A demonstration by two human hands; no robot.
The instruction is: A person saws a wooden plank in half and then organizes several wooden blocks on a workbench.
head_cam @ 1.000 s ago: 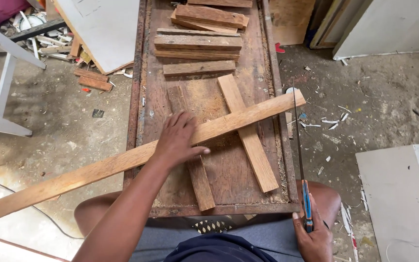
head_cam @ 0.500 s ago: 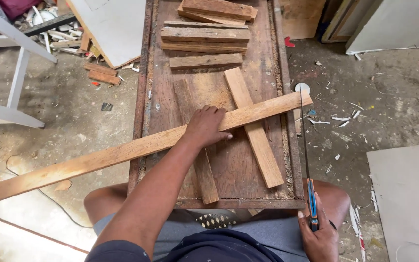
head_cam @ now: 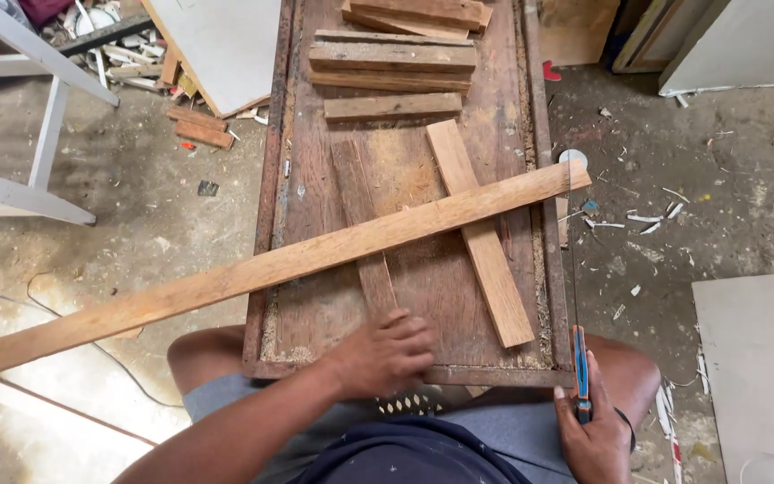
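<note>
Across the bench (head_cam: 297, 116) a long plank (head_cam: 315, 255) is laid diagonally, beyond both hands. Left hand (head_cam: 385, 351), loosely curled, is rested on a slat (head_cam: 365, 233); right hand (head_cam: 595, 428) is closed on a saw (head_cam: 575, 296) near the plank's right end.

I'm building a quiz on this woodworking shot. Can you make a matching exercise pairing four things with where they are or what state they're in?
Things:
1. long wooden slat
2. handsaw
3. left hand
4. stack of short boards

Places or states:
A. at the far end of the workbench
B. gripped by the right hand, blade along the bench's right edge
C. lying diagonally across the bench, overhanging its left side
D. resting at the bench's near edge

Pairs: 1-C, 2-B, 3-D, 4-A
</note>
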